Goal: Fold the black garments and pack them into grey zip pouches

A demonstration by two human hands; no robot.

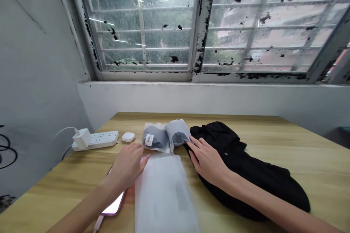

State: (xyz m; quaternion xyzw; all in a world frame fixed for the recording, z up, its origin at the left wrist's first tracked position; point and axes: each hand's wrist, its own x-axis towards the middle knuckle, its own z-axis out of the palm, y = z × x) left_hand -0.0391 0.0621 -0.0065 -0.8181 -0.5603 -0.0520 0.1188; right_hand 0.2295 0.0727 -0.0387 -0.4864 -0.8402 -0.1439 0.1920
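Observation:
Two small frosted bags lie side by side on the table, each with something dark and soft inside. The left bag (156,139) bears a white barcode label; the right bag (177,131) leans against it. My left hand (130,162) is at the left bag's lower left corner, thumb spread away from the fingers. With fingers stretched out, my right hand (206,156) touches the right bag's right edge and passes over black folded cloth (254,174). Below the bags, a larger flat translucent plastic bag (164,193) lies between my forearms.
A phone (113,204) with a cable plugged in lies partly under my left forearm. A white earbud case (128,137) and a power strip (104,138) with a charger (82,138) sit at the left. Behind the wooden table (300,145) are a wall and windows (142,25).

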